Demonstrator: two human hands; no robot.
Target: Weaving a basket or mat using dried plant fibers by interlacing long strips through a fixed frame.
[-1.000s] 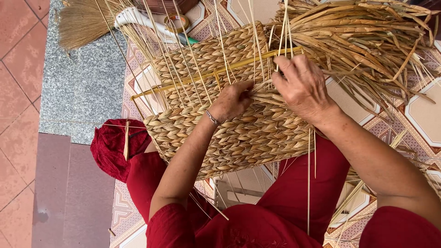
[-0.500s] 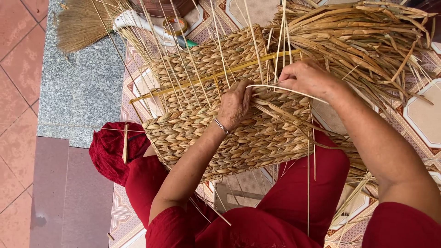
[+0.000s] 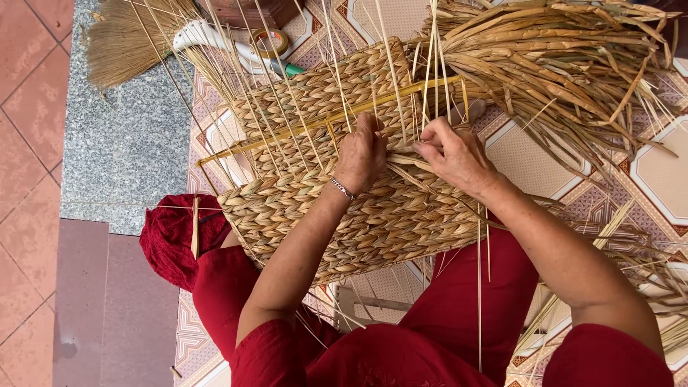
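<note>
A woven straw basket panel (image 3: 358,215) lies across my lap, braided in thick tan strands, with a yellow frame rod (image 3: 322,122) running across its upper part. My left hand (image 3: 360,154) presses on the weave near the rod, a bracelet on its wrist. My right hand (image 3: 455,154) pinches a loose straw strand (image 3: 401,159) right beside the left hand. Thin upright stalks (image 3: 337,64) stick up out of the panel past both hands.
A big bundle of dry straw (image 3: 559,64) lies at the upper right on patterned floor tiles (image 3: 666,172). A broom (image 3: 136,43) and a roll of tape (image 3: 272,41) lie at the top left. A red cloth (image 3: 172,236) sits by my left knee, next to a grey stone slab (image 3: 122,150).
My right hand has come down and left from the panel's upper edge to meet the left hand, drawing a strand along. The left hand has shifted slightly right on the weave.
</note>
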